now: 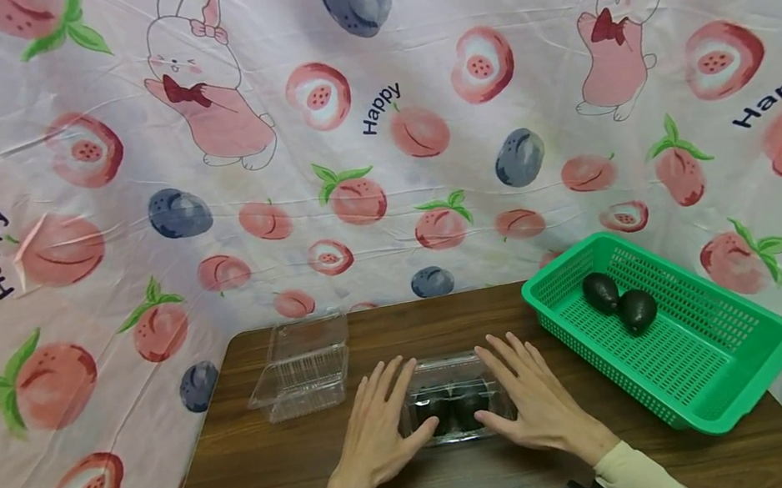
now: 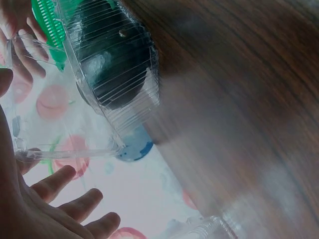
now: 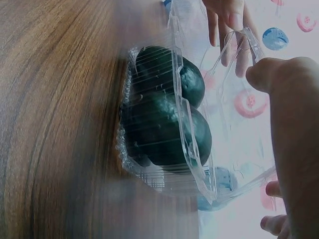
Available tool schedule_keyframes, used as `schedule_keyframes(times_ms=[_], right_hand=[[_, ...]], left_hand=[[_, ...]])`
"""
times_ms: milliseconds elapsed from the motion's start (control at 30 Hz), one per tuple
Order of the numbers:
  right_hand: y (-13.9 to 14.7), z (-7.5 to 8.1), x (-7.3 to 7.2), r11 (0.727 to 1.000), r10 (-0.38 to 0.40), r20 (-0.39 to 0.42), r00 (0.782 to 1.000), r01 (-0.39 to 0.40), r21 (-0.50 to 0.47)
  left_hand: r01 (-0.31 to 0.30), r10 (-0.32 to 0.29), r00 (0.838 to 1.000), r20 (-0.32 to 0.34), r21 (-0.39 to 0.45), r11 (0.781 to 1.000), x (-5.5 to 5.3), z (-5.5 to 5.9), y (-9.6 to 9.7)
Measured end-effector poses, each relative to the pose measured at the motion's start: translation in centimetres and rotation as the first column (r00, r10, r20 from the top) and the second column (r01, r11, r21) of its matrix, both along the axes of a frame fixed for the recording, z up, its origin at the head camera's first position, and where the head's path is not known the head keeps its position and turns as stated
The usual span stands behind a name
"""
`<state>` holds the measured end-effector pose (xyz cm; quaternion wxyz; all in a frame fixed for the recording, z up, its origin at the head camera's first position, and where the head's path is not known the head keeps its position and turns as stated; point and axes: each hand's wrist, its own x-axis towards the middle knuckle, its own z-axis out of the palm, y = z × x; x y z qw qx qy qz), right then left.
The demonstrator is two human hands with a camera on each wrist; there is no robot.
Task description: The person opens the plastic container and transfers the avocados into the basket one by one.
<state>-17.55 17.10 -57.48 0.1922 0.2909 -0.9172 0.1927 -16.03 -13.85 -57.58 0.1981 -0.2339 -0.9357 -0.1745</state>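
Note:
A clear plastic clamshell box (image 1: pixel 447 366) stands in the middle of the table, between both hands. Two dark avocados (image 3: pixel 162 129) sit side by side in its ribbed base. Its lid is raised at an angle above them, not pressed down on the base. My left hand (image 1: pixel 380 427) lies along the left side of the lid, fingers extended and thumb pointing inward over the front. On the right side, my right hand (image 1: pixel 536 399) mirrors it with spread, straight fingers. In the right wrist view its thumb is right at the lid's edge.
A second clear clamshell box (image 1: pixel 307 370), lid up, stands at the back left of the wooden table (image 1: pixel 244 477). At the right is a green plastic basket (image 1: pixel 727 362) with two avocados (image 1: pixel 620 302) in it. A fruit-printed cloth (image 1: pixel 428 188) hangs behind the table.

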Motion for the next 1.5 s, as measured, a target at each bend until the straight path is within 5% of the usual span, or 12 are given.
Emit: schedule_keyframes(times_ms=[533, 1033, 1500], right_hand=[[1.8, -0.2, 0.6, 0.999, -0.042, -0.078, 0.996, 0.039, -0.030], [2.6, -0.8, 1.2, 0.997, -0.074, -0.045, 0.996, 0.073, -0.038], [2.3, -3.0, 2.0, 0.998, -0.049, 0.045, 0.998, 0.051, -0.033]], left_hand=[[0.061, -0.058, 0.995, -0.086, 0.027, 0.998, 0.6, 0.0, -0.8], [0.113, -0.109, 0.989, -0.099, 0.036, 0.993, 0.2, 0.9, -0.9], [0.117, -0.115, 0.991, -0.063, 0.029, 0.993, -0.7, 1.8, -0.9]])
